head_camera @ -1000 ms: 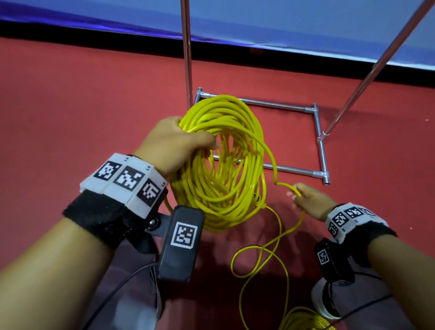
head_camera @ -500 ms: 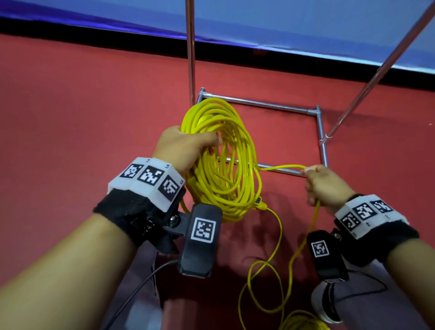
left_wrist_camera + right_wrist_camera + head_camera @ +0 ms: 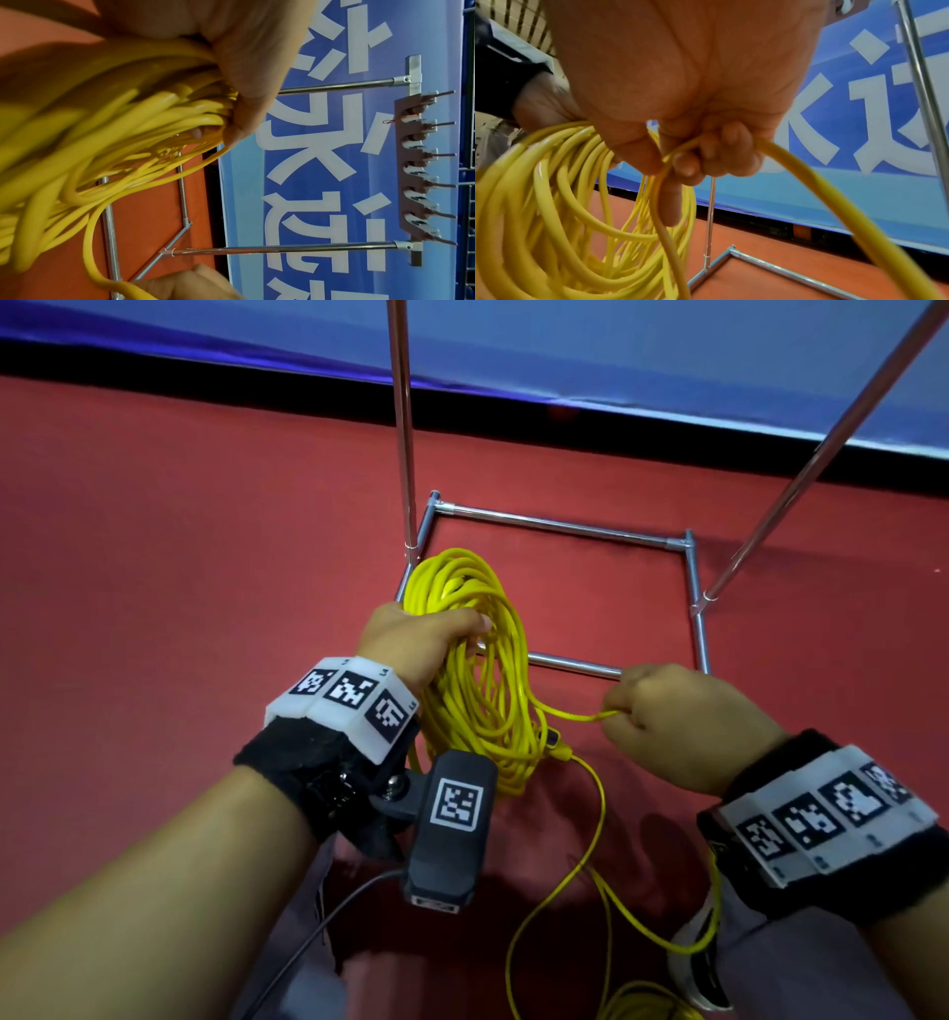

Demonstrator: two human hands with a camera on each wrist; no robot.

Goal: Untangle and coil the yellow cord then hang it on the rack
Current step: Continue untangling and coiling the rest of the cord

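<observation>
1. Cord first: the yellow cord (image 3: 477,690) hangs as a fat bunch of loops above the red floor (image 3: 179,557), in front of the rack (image 3: 424,166).
2. The left hand (image 3: 411,639) is wrapped around the top of the loops.
3. The right hand (image 3: 683,716) pinches one loose strand.
4. It looks soft, bendy and smooth, so loops may slip. Best to hold the whole bunch at the top.
5. More cord lies loose on the floor.
6. The blue banner (image 3: 334,142) has big white signs. I cannot read them.
</observation>
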